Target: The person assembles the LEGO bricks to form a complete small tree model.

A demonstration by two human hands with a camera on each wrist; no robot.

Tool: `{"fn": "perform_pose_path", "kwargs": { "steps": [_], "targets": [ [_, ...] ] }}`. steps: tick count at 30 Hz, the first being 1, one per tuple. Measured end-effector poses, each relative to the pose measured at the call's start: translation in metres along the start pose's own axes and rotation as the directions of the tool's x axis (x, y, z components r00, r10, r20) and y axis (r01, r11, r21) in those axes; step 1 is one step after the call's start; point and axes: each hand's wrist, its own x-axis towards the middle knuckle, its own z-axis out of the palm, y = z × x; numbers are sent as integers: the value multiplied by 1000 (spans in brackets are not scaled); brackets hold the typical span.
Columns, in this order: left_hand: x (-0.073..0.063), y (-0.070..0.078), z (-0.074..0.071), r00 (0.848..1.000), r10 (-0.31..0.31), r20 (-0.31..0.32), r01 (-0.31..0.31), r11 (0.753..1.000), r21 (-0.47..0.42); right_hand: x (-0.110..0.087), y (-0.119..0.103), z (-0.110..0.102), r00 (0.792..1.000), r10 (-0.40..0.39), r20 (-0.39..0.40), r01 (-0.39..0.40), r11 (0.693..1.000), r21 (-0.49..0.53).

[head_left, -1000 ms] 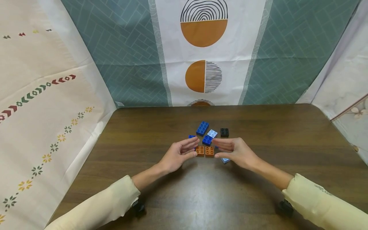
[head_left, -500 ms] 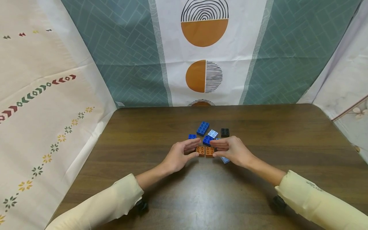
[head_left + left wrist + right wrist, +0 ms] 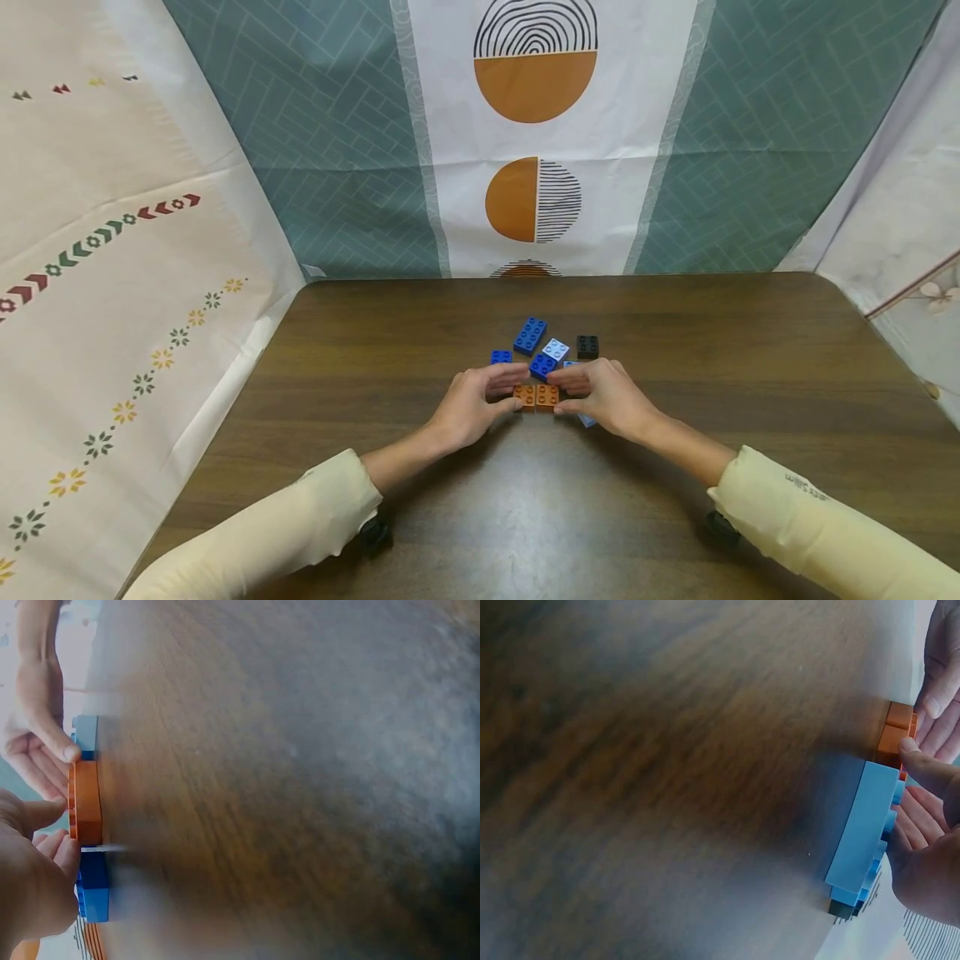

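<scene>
Two orange toy building bricks lie side by side on the table, a left one (image 3: 524, 398) and a right one (image 3: 548, 398), with a thin line between them. My left hand (image 3: 467, 408) is at the left brick, its fingers extended past the far side and the thumb at the near side. Mirroring it, my right hand (image 3: 613, 397) has its thumb tip at the right brick's near corner and its fingers stretched out behind. A long light blue brick (image 3: 861, 829) lies beneath the right hand, partly hidden from above. Both palms face inward.
Behind the hands lie a large blue brick (image 3: 530, 335), smaller blue bricks (image 3: 542, 367), a pale blue brick (image 3: 556, 349) and a black brick (image 3: 588, 347). Another blue brick (image 3: 501, 357) sits just beyond the left fingers. Fabric (image 3: 345, 167) hangs behind the wooden table (image 3: 375, 333).
My right hand has moved left to the right orange brick, and my left hand has shifted slightly right. The fingertips of the two hands are now closer together.
</scene>
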Motion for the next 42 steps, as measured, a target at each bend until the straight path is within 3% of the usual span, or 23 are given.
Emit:
{"fn": "perform_pose_path", "kwargs": {
  "steps": [20, 29, 42],
  "targets": [
    [-1, 2, 4, 1000, -9, 12, 8, 998, 58, -3, -10, -6, 999, -17, -30, 16, 999, -37],
    [-3, 3, 5, 1000, 26, 15, -27, 990, 142, -16, -17, -8, 1000, -30, 0, 30, 999, -23],
    [-4, -1, 5, 997, 52, 56, -62, 979, 194, -45, -30, 1, 998, -57, 39, 56, 998, 8]
  ]
}}
